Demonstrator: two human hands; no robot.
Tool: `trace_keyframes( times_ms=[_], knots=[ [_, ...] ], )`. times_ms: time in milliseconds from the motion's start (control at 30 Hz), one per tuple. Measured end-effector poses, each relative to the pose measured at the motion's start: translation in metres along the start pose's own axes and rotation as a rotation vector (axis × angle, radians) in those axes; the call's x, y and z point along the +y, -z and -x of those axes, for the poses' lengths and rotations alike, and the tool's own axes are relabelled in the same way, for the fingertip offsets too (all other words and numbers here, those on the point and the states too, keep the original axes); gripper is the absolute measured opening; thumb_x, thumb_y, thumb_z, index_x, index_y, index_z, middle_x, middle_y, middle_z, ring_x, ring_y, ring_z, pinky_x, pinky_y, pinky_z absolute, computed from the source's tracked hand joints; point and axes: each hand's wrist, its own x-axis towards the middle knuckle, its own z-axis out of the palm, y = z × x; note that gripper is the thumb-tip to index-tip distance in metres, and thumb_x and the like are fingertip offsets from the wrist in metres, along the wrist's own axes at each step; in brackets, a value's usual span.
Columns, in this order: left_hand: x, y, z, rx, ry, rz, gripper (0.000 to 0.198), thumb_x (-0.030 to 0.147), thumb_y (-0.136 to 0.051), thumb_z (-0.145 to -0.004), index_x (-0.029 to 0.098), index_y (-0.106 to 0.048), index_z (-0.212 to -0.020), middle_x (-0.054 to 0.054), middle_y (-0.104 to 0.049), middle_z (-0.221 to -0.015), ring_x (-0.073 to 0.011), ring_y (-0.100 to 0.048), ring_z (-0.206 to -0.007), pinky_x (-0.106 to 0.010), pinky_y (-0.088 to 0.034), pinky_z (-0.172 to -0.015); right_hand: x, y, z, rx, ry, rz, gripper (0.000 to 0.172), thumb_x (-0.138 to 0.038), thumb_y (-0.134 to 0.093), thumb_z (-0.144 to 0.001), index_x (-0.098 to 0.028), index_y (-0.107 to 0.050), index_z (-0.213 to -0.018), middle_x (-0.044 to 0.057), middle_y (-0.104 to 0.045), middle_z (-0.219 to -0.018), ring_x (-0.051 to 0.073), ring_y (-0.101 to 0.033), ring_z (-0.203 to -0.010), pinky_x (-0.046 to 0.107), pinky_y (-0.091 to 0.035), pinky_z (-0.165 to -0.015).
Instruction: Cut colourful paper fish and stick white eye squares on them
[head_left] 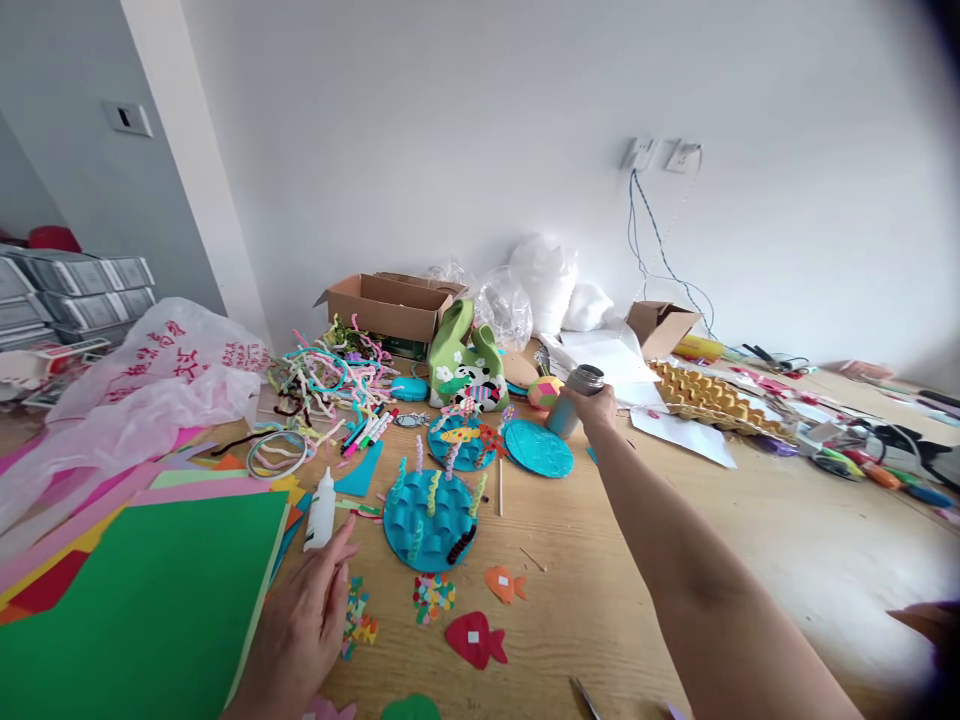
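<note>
My right hand (pixel 592 402) is wrapped round a blue-grey bottle (pixel 561 415) with an open metal neck, at the back of the table. A flat blue disc (pixel 538 448) lies beside it. My left hand (pixel 304 615) is low over the table, fingers loosely stretched out and empty. Just beyond its fingertips stands a white glue bottle (pixel 321 512). A blue paper disc (pixel 429 520) with curled pipe cleaners lies between my hands. Nearer me are an orange paper fish (pixel 505 584), a red paper fish (pixel 476 640) and small coloured paper bits (pixel 433 597).
Green paper (pixel 142 600) tops a stack of coloured sheets at left. Behind are a pile of pipe cleaners (pixel 330 375), a cardboard box (pixel 390 305) and a green felt bag (pixel 457 365). An egg tray (pixel 712 405) lies right; scissors (pixel 585 697) lie at the front.
</note>
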Motion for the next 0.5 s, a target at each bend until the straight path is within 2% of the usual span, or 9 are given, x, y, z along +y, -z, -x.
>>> trace_keyframes(
  times_ms=[133, 200, 300, 400, 500],
  knots=[
    [0.0, 0.0, 0.0, -0.006, -0.001, -0.006, 0.042, 0.022, -0.04, -0.096, 0.018, -0.043, -0.137, -0.005, -0.072, -0.095, -0.0155, -0.07, -0.086, -0.023, -0.055, -0.075, 0.004, -0.002, -0.005, -0.082, 0.05, 0.033, 0.07, -0.057, -0.074, -0.059, -0.018, -0.053, -0.114, 0.013, -0.066, -0.111, 0.03, -0.062, -0.101, 0.038, -0.052, -0.08],
    [0.0, 0.001, 0.0, 0.002, -0.006, -0.011, 0.043, 0.023, -0.04, -0.096, 0.019, -0.042, -0.138, -0.005, -0.072, -0.095, -0.0157, -0.07, -0.086, -0.024, -0.055, -0.075, 0.007, 0.008, -0.012, -0.131, 0.071, 0.072, 0.073, -0.062, -0.069, -0.064, -0.017, -0.052, -0.119, 0.013, -0.066, -0.113, 0.029, -0.063, -0.102, 0.036, -0.052, -0.079],
    [0.001, 0.002, 0.0, 0.003, -0.001, -0.005, 0.045, 0.022, -0.041, -0.096, 0.02, -0.039, -0.141, -0.005, -0.072, -0.095, -0.0155, -0.07, -0.087, -0.024, -0.055, -0.075, 0.02, 0.033, -0.024, -0.171, 0.067, 0.186, 0.077, -0.067, -0.058, -0.075, -0.011, -0.05, -0.127, 0.021, -0.062, -0.119, 0.035, -0.059, -0.111, 0.042, -0.05, -0.085],
    [0.002, 0.002, 0.0, -0.017, 0.008, 0.011, 0.046, 0.024, -0.041, -0.096, 0.02, -0.038, -0.142, -0.005, -0.072, -0.096, -0.0153, -0.069, -0.088, -0.024, -0.055, -0.075, 0.04, 0.056, -0.028, -0.232, 0.082, 0.334, 0.072, -0.058, -0.067, -0.074, -0.013, -0.052, -0.128, 0.02, -0.061, -0.122, 0.037, -0.054, -0.118, 0.049, -0.046, -0.093],
    [0.003, 0.002, 0.0, -0.033, 0.007, 0.02, 0.046, 0.025, -0.041, -0.095, 0.021, -0.039, -0.141, -0.005, -0.072, -0.097, -0.0152, -0.069, -0.088, -0.023, -0.055, -0.075, 0.061, 0.063, -0.019, -0.299, 0.12, 0.462, 0.051, -0.044, -0.067, -0.082, -0.016, -0.055, -0.124, 0.012, -0.06, -0.123, 0.028, -0.058, -0.111, 0.048, -0.048, -0.092]
  ],
)
